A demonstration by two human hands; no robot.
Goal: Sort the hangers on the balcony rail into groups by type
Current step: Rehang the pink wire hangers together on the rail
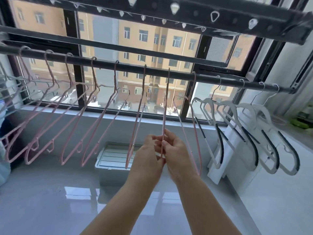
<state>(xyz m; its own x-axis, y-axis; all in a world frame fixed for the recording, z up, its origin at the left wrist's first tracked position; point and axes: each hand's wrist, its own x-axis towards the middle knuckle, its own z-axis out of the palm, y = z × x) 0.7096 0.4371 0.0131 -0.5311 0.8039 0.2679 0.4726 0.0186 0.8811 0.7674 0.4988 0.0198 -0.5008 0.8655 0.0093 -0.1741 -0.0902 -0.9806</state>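
Observation:
A dark rail [128, 67] runs across the window. Several pink wire hangers [74, 112] hang along its left and middle. Several white plastic hangers [250, 119] with black grip strips hang at its right end. A few pale blue-grey hangers [10, 82] show at the far left. One pink hanger [166, 99] hangs edge-on in the middle. My left hand [149, 153] and my right hand [174, 150] both pinch its lower part, fingers curled around the thin wire.
A second bar with white clips [174, 7] runs overhead. Below lie a glossy grey floor, a white slatted crate [111, 155] and a white folded rack [220, 158] by the sill. Green items [299, 122] sit on the right ledge.

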